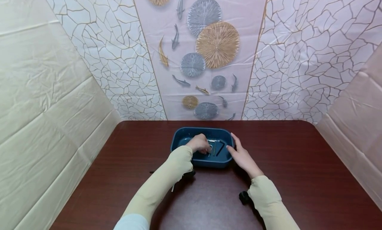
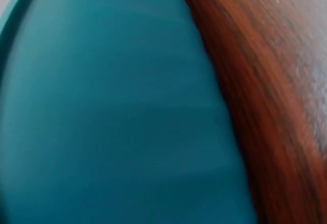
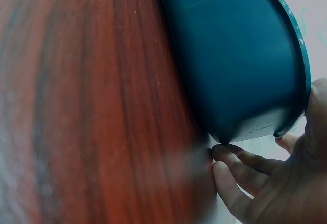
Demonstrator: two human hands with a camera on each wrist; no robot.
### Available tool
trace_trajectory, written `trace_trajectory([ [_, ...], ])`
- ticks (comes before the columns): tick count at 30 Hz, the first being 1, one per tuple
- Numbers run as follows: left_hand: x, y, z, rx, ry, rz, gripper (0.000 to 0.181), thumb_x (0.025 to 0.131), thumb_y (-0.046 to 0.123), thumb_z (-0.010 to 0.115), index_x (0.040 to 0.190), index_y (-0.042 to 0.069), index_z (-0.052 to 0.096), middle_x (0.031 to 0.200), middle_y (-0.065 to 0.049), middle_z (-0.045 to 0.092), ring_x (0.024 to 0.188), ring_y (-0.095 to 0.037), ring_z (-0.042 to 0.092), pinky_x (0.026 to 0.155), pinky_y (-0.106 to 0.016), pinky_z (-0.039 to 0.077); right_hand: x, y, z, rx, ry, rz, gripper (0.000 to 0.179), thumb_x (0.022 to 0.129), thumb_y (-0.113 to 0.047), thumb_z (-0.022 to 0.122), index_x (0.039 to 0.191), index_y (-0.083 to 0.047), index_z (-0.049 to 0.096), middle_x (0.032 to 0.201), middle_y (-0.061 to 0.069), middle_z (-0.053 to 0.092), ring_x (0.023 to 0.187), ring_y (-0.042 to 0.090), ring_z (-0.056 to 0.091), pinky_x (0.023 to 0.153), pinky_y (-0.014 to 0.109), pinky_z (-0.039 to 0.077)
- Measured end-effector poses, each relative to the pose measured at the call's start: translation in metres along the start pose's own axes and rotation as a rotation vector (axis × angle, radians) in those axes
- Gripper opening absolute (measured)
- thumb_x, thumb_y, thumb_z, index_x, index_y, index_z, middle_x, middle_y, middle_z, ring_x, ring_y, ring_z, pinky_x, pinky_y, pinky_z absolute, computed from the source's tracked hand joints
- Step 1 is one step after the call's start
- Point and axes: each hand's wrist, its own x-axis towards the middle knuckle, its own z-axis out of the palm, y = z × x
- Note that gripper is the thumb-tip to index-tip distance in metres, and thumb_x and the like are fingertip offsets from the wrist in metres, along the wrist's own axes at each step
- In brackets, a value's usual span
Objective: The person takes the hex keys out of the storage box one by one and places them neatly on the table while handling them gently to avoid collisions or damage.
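A dark blue rectangular basin (image 1: pixel 206 163) stands on the table. My left hand (image 1: pixel 200 143) reaches down inside it, fingers bent toward the floor of the basin; I cannot tell whether they pinch anything. Just right of those fingertips lie a small pale piece (image 1: pixel 211 146), a thin yellowish stick (image 1: pixel 214 148) and a black bent bar (image 1: pixel 220 148). At the basin's right end, my right hand (image 1: pixel 242 156) holds the rim, thumb over the edge and fingers outside. The right wrist view has its fingers (image 3: pixel 240 170) by the basin's lower corner. Only the basin's outer wall (image 2: pixel 112 101) and table fill the left wrist view.
The dark red-brown wooden table (image 1: pixel 298 163) extends on both sides of the basin. Behind it hangs a patterned cloth (image 1: pixel 206 90), with pale cloth walls (image 1: pixel 53 124) at the sides. Black wrist devices (image 1: pixel 244 197) sit under both forearms.
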Motion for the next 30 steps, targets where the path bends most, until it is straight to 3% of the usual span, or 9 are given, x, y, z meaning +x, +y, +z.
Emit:
trace_trajectory([
  [6,-0.006,0.003,-0.006,0.142,-0.032,0.035,0.022,0.084,0.003,0.074,0.062,0.006,0.069,0.055,-0.002,0.058,0.055,-0.019,0.055,0.066,-0.04,0.055,0.002,0.003,-0.001,0.011,-0.008,-0.007,0.071,0.108,-0.04,0.041,0.162,-0.033,-0.004,0.164,0.025,0.015,0.145,0.048,0.025,0.111,0.068,0.026],
  [14,-0.009,-0.002,-0.008,0.263,-0.077,0.025,0.046,0.086,0.001,0.071,0.049,0.014,0.048,0.048,0.002,0.042,0.046,-0.015,0.036,0.049,-0.028,0.034,0.003,0.004,-0.001,0.012,-0.01,-0.004,0.071,0.108,-0.04,0.041,0.162,-0.032,-0.003,0.164,0.025,0.016,0.144,0.048,0.027,0.11,0.067,0.028],
  [22,-0.011,-0.002,-0.005,0.243,-0.089,0.081,0.026,0.086,0.009,0.079,0.062,0.004,0.07,0.051,0.001,0.048,0.051,-0.017,0.043,0.055,-0.029,0.042,0.001,0.005,0.0,0.002,-0.005,-0.002,0.071,0.108,-0.041,0.04,0.162,-0.031,-0.004,0.163,0.027,0.019,0.142,0.048,0.033,0.108,0.066,0.032],
  [30,-0.013,0.003,-0.004,0.361,-0.124,0.119,0.016,0.087,0.01,0.079,0.072,0.006,0.076,0.065,0.0,0.064,0.057,-0.012,0.044,0.058,-0.026,0.041,0.003,0.004,0.0,-0.006,-0.004,-0.007,0.07,0.108,-0.04,0.041,0.162,-0.033,-0.003,0.163,0.025,0.017,0.143,0.048,0.031,0.109,0.067,0.03],
])
